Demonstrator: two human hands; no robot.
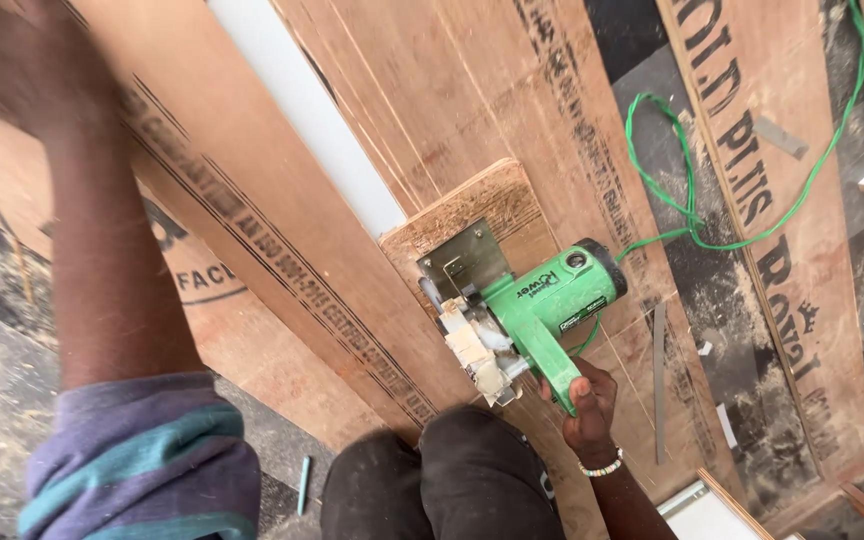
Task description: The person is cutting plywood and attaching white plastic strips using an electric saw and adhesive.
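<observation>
Nearest the camera, the right hand [586, 402] has its fingers wrapped tight round the handle of a green circular saw [527, 315]. A beaded bracelet [604, 467] sits on that wrist, and a dark-trousered knee [472, 470] is just left of the hand.

The saw rests on a small plywood offcut [472, 215], its metal base plate flat on the wood and its blade guard caked with dust. That offcut lies on top of long plywood boards [372, 110] that run away from the saw.

To the left of the saw, the left arm in a striped sleeve [142, 465] reaches up and away; the left hand [7, 65] is blurred at the upper corner, seemingly pressed on a board, and I cannot tell how its fingers are set.

Beyond the saw, to its right, a green power cord [692, 200] loops over the boards and a dusty floor [702, 290]. A white strip [302, 110] lies between boards further off.

As for progress, I judge the cutting hardly begun: no finished cut line shows in the offcut ahead of the blade, though dust on the floor suggests sawing around here.
</observation>
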